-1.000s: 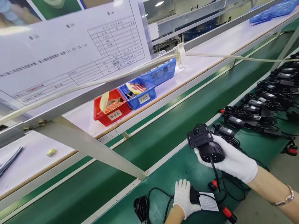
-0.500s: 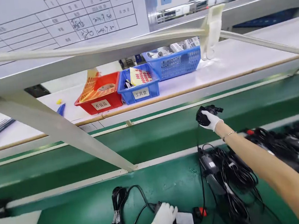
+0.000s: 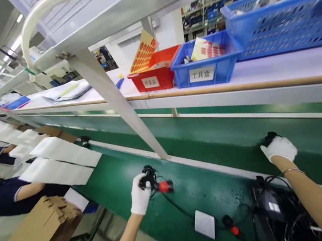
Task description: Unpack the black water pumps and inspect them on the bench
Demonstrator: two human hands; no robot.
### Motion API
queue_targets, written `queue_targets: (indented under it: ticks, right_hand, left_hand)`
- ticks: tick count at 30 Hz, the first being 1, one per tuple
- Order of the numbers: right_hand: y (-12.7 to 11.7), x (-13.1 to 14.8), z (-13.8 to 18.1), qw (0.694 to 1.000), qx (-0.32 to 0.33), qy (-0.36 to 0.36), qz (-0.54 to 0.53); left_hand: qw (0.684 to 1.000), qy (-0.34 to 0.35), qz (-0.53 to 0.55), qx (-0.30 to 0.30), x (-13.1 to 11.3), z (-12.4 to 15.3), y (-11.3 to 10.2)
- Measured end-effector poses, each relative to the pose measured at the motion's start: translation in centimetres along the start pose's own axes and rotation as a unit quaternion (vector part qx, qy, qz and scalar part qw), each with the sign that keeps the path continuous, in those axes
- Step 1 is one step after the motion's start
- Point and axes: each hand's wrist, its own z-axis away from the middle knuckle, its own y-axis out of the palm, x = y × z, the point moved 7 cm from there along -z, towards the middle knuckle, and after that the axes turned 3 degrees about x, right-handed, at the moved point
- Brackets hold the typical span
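My left hand (image 3: pixel 140 195), in a white glove, grips a black cable bundle (image 3: pixel 148 174) with a red-tipped plug (image 3: pixel 164 186) over the near green bench surface (image 3: pixel 187 206). Its cable trails right toward a white label (image 3: pixel 204 223) and another red plug (image 3: pixel 232 229). My right hand (image 3: pixel 279 149), also gloved, rests on a small black device (image 3: pixel 269 138) set on the green conveyor belt (image 3: pixel 208 134). A pile of black adapters and cables (image 3: pixel 280 215) lies under my right forearm.
A slanted metal strut (image 3: pixel 118 102) crosses the middle. On the white shelf (image 3: pixel 287 65) stand a red bin (image 3: pixel 156 77) and two blue bins (image 3: pixel 209 63). White sheets (image 3: pixel 56 162) and a cardboard box (image 3: pixel 34 233) lie left, beside a seated person's arm (image 3: pixel 27 190).
The view swung left and dropped lower. My left hand moved from the labelled adapter to the cable bundle and lifted it. My right hand stayed out on the belt with the black device.
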Motion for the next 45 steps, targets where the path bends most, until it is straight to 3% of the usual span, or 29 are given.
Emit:
queue_targets:
  ticks: [2, 5, 8, 10, 12, 14, 17, 19, 23, 26, 28, 32, 35, 37, 39, 41, 43, 45]
  right_hand:
    - [2.9, 4.0, 5.0, 0.995, 0.088, -0.054, 0.001]
    - [8.9, 12.2, 17.6, 0.949, 0.253, -0.187, -0.024]
    - [14.4, 18.8, 28.8, 0.919, 0.328, -0.216, 0.001]
    - [16.5, 21.6, 32.3, 0.921, 0.323, -0.215, 0.022]
    - [17.1, 23.1, 32.8, 0.926, 0.307, -0.218, 0.033]
    - [15.9, 23.3, 31.2, 0.930, 0.288, -0.229, 0.031]
    - [11.3, 22.3, 26.4, 0.943, 0.228, -0.242, 0.022]
    - [6.6, 21.6, 22.6, 0.960, 0.135, -0.247, 0.008]
    - [-2.7, 21.9, 18.1, 0.956, -0.066, -0.283, -0.028]
    - [-6.3, 23.7, 18.3, 0.933, -0.108, -0.343, -0.030]
    - [-7.4, 24.6, 19.4, 0.912, -0.118, -0.391, -0.027]
    - [-7.4, 24.0, 22.6, 0.862, -0.136, -0.489, 0.009]
    - [-6.3, 22.0, 25.6, 0.818, -0.133, -0.559, 0.028]
    - [-5.6, 20.9, 28.0, 0.786, -0.111, -0.608, 0.022]
    - [-5.5, 20.3, 30.2, 0.751, -0.082, -0.655, 0.012]
    - [-6.1, 20.0, 31.6, 0.723, -0.066, -0.688, 0.006]
    - [-7.3, 19.8, 31.6, 0.712, -0.077, -0.698, 0.001]
    - [-8.7, 19.7, 30.5, 0.728, -0.103, -0.678, -0.006]
  left_hand:
    - [0.997, -0.056, 0.015, -0.059, 0.4, -1.6, -4.1]
    - [0.985, -0.112, 0.075, -0.106, 1.9, -2.9, -8.5]
    - [0.969, -0.159, 0.148, -0.116, 3.5, -3.4, -10.4]
    - [0.956, -0.192, 0.194, -0.110, 4.6, -3.5, -10.5]
    - [0.941, -0.224, 0.237, -0.097, 5.8, -3.4, -10.1]
    - [0.924, -0.255, 0.271, -0.085, 7.2, -3.1, -9.7]
    - [0.899, -0.302, 0.309, -0.071, 9.1, -1.2, -8.9]
    - [0.885, -0.323, 0.332, -0.049, 9.7, 1.2, -7.4]
    - [0.859, -0.339, 0.380, 0.043, 8.5, 7.8, -0.9]
    - [0.841, -0.345, 0.402, 0.111, 6.1, 12.2, 4.3]
    - [0.821, -0.353, 0.422, 0.152, 4.4, 13.6, 6.5]
    - [0.812, -0.329, 0.450, 0.173, 1.4, 11.4, 6.2]
    - [0.835, -0.299, 0.424, 0.183, -1.1, 7.5, 5.3]
    - [0.870, -0.272, 0.355, 0.207, -3.3, 5.0, 5.6]
    - [0.922, -0.204, 0.214, 0.252, -6.2, 2.8, 6.6]
    - [0.942, -0.117, 0.086, 0.302, -9.4, 1.3, 8.4]
    - [0.933, -0.048, 0.023, 0.356, -12.1, 0.6, 10.8]
    - [0.912, 0.005, 0.001, 0.411, -13.9, 0.6, 13.5]
